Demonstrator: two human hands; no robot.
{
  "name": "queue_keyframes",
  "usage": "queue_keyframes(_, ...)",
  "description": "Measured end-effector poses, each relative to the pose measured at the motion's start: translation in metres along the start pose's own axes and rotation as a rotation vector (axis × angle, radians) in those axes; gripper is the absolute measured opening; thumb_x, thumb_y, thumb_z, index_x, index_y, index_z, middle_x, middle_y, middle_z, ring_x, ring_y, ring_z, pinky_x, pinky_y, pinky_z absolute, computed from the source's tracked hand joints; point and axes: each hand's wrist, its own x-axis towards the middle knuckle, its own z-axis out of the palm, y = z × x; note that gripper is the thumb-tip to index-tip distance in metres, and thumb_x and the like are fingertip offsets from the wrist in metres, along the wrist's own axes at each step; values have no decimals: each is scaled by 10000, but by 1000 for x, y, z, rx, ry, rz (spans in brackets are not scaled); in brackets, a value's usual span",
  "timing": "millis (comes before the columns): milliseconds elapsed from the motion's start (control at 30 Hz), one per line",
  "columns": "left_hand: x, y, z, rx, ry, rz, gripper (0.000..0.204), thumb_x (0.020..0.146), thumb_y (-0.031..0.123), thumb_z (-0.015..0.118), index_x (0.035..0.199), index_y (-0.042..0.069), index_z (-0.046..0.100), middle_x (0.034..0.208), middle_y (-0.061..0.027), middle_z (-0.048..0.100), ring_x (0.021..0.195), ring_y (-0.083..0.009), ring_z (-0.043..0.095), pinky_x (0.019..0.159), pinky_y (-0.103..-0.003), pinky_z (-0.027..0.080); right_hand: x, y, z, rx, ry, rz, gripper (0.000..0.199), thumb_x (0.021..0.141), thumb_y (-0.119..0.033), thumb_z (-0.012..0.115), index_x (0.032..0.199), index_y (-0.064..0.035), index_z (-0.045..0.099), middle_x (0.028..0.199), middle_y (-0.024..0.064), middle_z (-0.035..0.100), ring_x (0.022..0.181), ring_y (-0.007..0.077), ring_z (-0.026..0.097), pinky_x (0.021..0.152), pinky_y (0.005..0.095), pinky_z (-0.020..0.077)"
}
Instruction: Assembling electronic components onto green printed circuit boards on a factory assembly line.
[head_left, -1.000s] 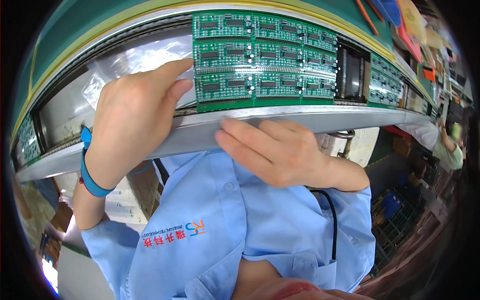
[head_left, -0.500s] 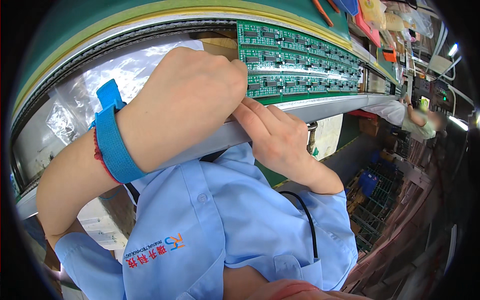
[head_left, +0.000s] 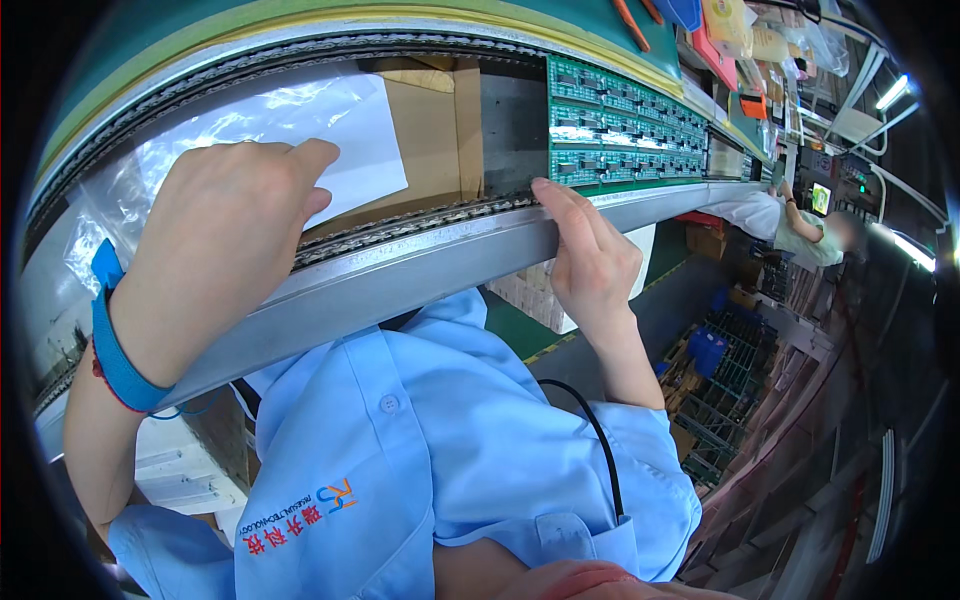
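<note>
A green circuit board panel (head_left: 625,130), set with rows of small dark chips, lies between the two rails of a conveyor. At its near left corner, my right hand (head_left: 598,250) rests on the near rail (head_left: 420,245), fingers stretched out and fingertips by the board's edge. To the left, my left hand (head_left: 235,200) hovers over the conveyor gap, its thumb and forefinger apart and nothing seen between them. Its other fingers are curled and partly hidden. A blue wrist strap (head_left: 125,350) circles my left wrist.
Below the rails lie a cardboard box (head_left: 425,135), a white sheet (head_left: 372,165) and clear plastic bags (head_left: 230,110). Beyond the far rail is a green surface with orange-handled tools (head_left: 632,25). Another person (head_left: 800,230) works farther along the line at the right.
The circuit board panel has shifted right along the rails. My left hand has moved away from it to the left; my right hand has moved right, staying by its near left corner.
</note>
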Motion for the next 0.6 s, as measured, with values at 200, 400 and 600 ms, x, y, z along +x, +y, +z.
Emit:
queue_keyframes(200,-2,2,-6,24,-80,16,231,849,110,635,1061,18,638,844,-191,680,750,-335,656,676,-394,514,-13,22,2,-58,61,128,456,714,103,527,1109,-104,622,1037,50,686,782,214,683,601,292,524)
queue_keyframes(400,0,4,-4,13,-73,25,229,847,106,635,1058,18,638,886,-183,683,769,-338,655,692,-398,515,-26,60,3,-135,90,192,379,784,70,545,1097,-127,629,1024,41,689,810,222,684,610,298,520)
queue_keyframes(600,1,6,-1,-18,-78,27,223,842,87,631,1054,17,644,889,-187,680,779,-341,653,705,-407,515,-42,94,5,-153,126,300,263,881,2,546,1098,-114,639,1009,43,691,832,229,684,654,298,517)
